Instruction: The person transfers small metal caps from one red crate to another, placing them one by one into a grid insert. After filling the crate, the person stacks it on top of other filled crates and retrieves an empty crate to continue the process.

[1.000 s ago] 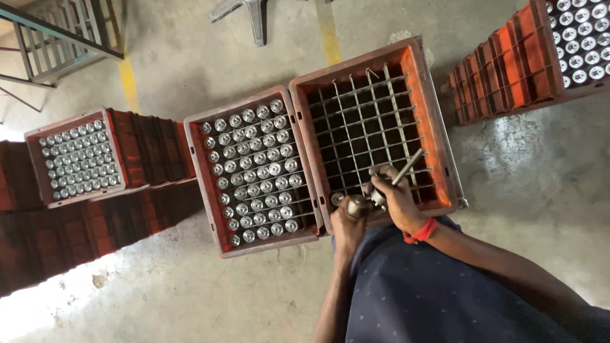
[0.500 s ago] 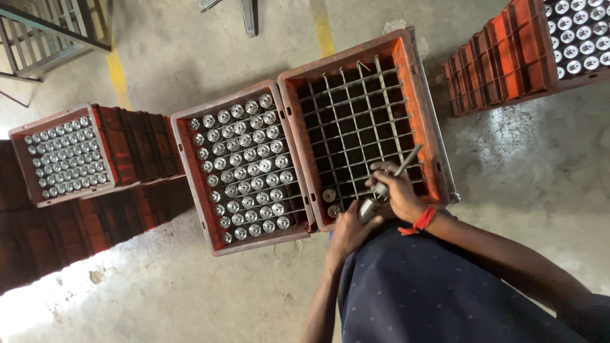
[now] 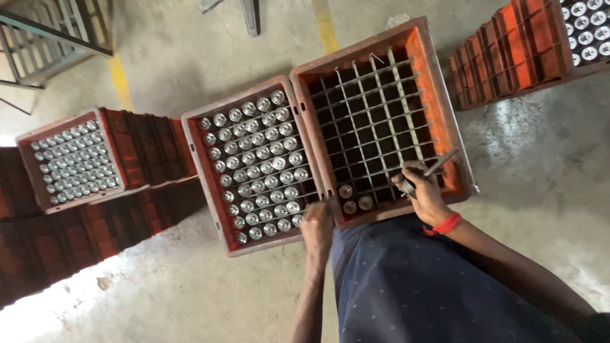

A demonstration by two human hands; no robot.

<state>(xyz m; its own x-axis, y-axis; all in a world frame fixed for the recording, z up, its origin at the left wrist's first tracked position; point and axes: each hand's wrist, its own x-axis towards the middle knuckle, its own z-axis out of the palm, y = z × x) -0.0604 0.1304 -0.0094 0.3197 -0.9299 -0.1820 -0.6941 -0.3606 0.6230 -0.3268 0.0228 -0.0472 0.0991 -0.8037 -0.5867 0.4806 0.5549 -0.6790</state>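
Observation:
Two red plastic crates stand side by side on the concrete floor. The left crate is packed with several capped bottles. The right crate shows a mostly empty divider grid, with three capped bottles in its near left corner. My right hand, with a red wristband, rests on the right crate's near edge and grips a thin metal tool. My left hand reaches over the near right corner of the full crate. Its fingers hide whatever is under them.
A stack of red crates topped with a crate of capped bottles stands at the left. More stacked crates sit at the top right. A yellow floor line and a metal frame lie beyond.
My left hand has moved from beside the right hand leftwards to the full crate's near corner. The right hand stays at the right crate with the tool.

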